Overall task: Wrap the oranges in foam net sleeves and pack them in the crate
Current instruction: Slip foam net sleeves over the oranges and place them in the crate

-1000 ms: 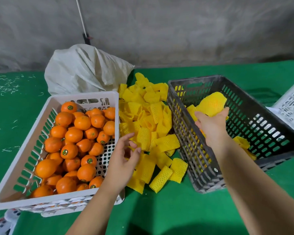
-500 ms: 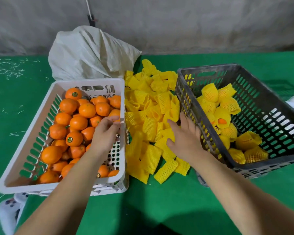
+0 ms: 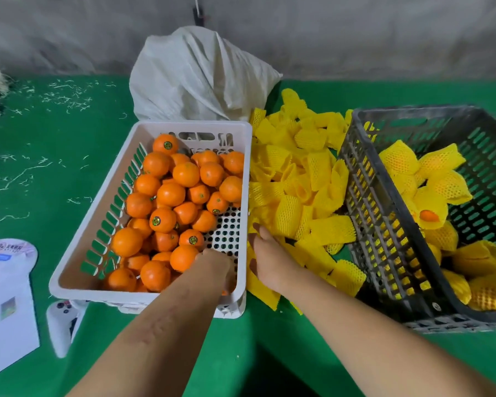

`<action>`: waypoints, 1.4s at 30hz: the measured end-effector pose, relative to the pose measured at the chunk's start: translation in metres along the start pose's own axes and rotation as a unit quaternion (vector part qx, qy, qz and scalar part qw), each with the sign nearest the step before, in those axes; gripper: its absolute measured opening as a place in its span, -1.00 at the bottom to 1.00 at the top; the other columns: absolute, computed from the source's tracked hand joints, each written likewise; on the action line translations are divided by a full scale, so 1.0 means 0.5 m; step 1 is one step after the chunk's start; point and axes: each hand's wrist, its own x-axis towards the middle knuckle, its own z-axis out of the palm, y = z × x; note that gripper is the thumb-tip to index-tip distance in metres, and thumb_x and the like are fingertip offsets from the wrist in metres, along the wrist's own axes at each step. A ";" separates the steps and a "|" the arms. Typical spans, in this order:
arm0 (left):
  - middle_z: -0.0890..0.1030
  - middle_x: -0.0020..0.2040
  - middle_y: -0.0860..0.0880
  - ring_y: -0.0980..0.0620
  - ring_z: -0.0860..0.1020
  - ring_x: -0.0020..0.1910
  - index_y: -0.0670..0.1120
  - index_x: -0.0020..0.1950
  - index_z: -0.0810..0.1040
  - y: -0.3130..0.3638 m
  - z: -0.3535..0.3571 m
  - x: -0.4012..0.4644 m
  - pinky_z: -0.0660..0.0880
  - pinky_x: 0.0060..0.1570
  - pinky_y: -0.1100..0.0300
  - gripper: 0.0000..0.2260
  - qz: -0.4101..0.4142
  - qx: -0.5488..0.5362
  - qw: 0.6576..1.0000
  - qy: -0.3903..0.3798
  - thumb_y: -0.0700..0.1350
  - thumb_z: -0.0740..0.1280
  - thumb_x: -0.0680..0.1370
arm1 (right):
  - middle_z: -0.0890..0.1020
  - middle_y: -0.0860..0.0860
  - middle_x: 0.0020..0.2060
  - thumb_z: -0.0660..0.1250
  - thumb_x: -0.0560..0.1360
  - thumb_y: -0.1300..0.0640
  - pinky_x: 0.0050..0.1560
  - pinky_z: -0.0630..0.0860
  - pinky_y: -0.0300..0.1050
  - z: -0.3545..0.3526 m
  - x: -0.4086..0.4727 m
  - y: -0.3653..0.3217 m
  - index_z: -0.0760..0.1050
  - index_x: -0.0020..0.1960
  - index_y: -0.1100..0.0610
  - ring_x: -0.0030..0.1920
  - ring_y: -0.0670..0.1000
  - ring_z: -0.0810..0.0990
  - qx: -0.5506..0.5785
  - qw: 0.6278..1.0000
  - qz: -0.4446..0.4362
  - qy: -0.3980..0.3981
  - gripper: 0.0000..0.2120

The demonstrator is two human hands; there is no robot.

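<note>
Green cloth covers the counter [image 3: 55,179], seen from a head-worn camera looking down. At ten o'clock of centre sits a white basket [image 3: 103,224] heaped with bare oranges [image 3: 171,194], some with small round stickers. The left hand [image 3: 216,265] reaches into the basket's near right corner, among the fruit at six o'clock of the heap; its fingers are hidden below the wrist, so I cannot tell whether it grips an orange. Just beside it, past the basket wall at three o'clock, the right hand [image 3: 269,262] lies on a loose pile of yellow foam net sleeves [image 3: 295,190]; fingers point away into the pile, and I cannot tell if they pinch a sleeve. At three o'clock of the pile stands a dark grey crate [image 3: 364,202] holding wrapped oranges [image 3: 430,196], one showing orange skin through its sleeve end. Behind the basket, at twelve o'clock, slumps a white sack [image 3: 195,78]. A white box [image 3: 9,310] and a white controller [image 3: 62,325] lie at eight o'clock.
</note>
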 end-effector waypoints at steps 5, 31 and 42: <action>0.24 0.57 -0.07 -0.29 0.00 0.58 0.13 0.51 0.44 -0.011 -0.006 -0.022 -0.09 0.45 -0.38 -0.44 -0.012 0.146 0.989 -0.001 0.24 0.40 0.54 | 0.20 0.07 0.55 0.38 0.59 0.20 0.45 0.36 0.09 0.004 0.006 0.001 0.21 0.55 0.04 0.47 0.21 0.27 -0.090 0.995 0.030 0.018 -0.39; 0.47 0.14 0.07 -0.01 0.49 0.08 -0.07 0.51 0.34 -0.065 -0.034 -0.070 0.44 0.00 0.06 -0.32 0.098 -0.546 0.790 0.262 0.17 0.52 0.52 | 0.64 -0.02 0.19 0.38 0.61 0.13 0.30 0.51 0.02 0.010 -0.084 0.092 0.63 0.22 0.10 0.22 0.01 0.58 0.284 0.923 0.042 0.258 -0.80; 0.71 0.15 0.09 0.13 0.69 0.05 0.11 0.36 0.58 0.060 -0.005 -0.244 0.60 -0.07 0.26 -0.48 0.364 -0.681 0.606 0.192 0.19 0.56 0.45 | 0.56 -0.20 -0.03 0.38 0.59 0.14 -0.14 0.45 -0.33 -0.113 -0.118 0.026 0.53 0.12 -0.05 -0.07 -0.27 0.56 0.462 0.802 0.061 0.373 -0.86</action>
